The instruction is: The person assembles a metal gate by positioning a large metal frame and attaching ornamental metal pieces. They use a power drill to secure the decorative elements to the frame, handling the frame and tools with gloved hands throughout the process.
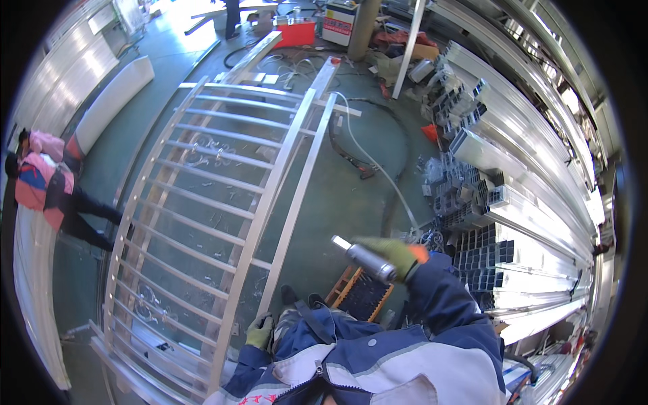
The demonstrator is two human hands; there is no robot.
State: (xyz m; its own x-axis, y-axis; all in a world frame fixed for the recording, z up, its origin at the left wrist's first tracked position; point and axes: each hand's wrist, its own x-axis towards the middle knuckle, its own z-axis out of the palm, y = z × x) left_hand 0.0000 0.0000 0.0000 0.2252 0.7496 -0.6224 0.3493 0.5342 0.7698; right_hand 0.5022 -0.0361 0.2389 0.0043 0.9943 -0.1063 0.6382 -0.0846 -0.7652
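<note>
My right hand [398, 255], in a green glove, is closed around a grey pistol-grip power tool [370, 262] with a bright metal tip pointing up and left. An orange part [420, 254] shows beside that glove. At the lower end of a narrow aluminium bar [291, 219], my gloved left hand [258, 332] is closed on it; part of its grip is hidden. This bar runs along the right side of a large aluminium railing frame [260, 209] with several parallel crossbars [202, 177]. A short crosspiece [262, 264] spans between bar and frame.
An orange-edged crate [368, 297] stands by my feet. Stacked aluminium profiles [499, 202] fill the right side. A white hose [381, 172] and dark cable [351, 158] lie on the floor. A person in pink [44, 179] is at the left; a red box [295, 34] sits at the back.
</note>
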